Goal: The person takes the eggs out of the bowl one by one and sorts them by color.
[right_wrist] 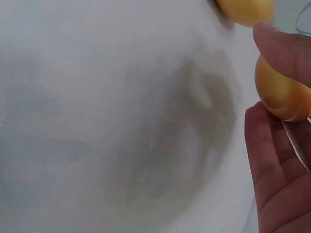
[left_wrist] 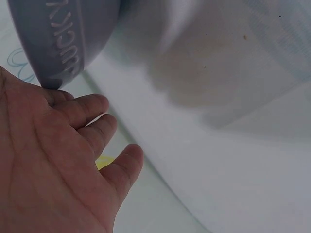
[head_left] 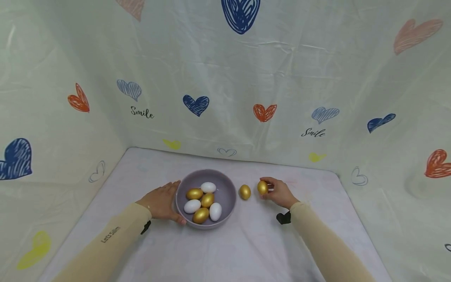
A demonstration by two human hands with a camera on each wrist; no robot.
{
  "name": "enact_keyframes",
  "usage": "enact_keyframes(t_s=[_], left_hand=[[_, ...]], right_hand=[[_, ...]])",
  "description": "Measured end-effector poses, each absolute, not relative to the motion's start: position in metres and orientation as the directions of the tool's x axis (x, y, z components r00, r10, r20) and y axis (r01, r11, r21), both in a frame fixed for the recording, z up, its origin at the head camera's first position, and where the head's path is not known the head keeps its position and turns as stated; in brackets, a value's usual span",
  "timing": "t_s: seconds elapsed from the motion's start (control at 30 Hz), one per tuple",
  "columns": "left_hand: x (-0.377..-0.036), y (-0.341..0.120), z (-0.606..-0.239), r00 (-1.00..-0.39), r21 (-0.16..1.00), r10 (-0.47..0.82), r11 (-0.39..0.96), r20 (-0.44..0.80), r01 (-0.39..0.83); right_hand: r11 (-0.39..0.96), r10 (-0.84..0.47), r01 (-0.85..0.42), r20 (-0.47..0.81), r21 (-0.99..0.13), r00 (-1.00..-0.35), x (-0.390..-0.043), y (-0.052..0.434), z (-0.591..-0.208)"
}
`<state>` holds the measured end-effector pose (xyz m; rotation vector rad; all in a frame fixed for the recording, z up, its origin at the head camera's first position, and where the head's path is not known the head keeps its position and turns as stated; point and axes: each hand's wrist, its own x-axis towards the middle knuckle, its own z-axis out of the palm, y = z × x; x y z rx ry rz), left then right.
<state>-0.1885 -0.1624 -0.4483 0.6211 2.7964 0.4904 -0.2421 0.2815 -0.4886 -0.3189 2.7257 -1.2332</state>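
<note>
A grey bowl [head_left: 229, 188] sits mid-table with three gold eggs [head_left: 201, 215] and three white eggs [head_left: 192, 206] in it. My left hand [head_left: 162, 200] rests against the bowl's left wall, fingers relaxed; the left wrist view shows the bowl's wall [left_wrist: 53, 39] just above the fingers [left_wrist: 92, 109]. My right hand [head_left: 278, 192] pinches a gold egg [head_left: 262, 187] on the cloth right of the bowl; that egg [right_wrist: 279, 94] sits between thumb and fingers in the right wrist view. A second loose gold egg [head_left: 245, 192] lies between the bowl and the held one, and it shows as the egg [right_wrist: 245, 9] at the top edge.
The table [head_left: 246, 250] is covered with a white cloth. Cloth walls printed with hearts [head_left: 196, 105] close it in at the back and on both sides. Bare cloth spreads in front of the bowl.
</note>
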Motion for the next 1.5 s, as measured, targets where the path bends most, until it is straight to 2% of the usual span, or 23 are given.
enact_keyframes(t_s=[0.33, 0.5, 0.8, 1.5], left_hand=[[-0.187, -0.162, -0.446, -0.882, 0.376, 0.443, 0.854, -0.163, 0.359], [-0.186, -0.161, -0.444, -0.884, 0.367, 0.435, 0.860, -0.170, 0.353], [-0.187, -0.162, -0.445, -0.882, 0.360, 0.439, 0.861, -0.172, 0.358], [-0.187, -0.162, -0.443, -0.881, 0.377, 0.445, 0.853, -0.162, 0.362]], right_hand=[[0.690, -0.277, -0.199, 0.000, -0.696, -0.961, -0.247, 0.274, -0.504], [0.734, -0.279, -0.193, -0.029, -0.651, -0.960, -0.249, 0.271, -0.508], [0.735, -0.274, -0.157, -0.077, -0.659, -0.959, -0.249, 0.271, -0.507], [0.742, -0.252, -0.125, -0.101, -0.658, -0.962, -0.252, 0.271, -0.508]])
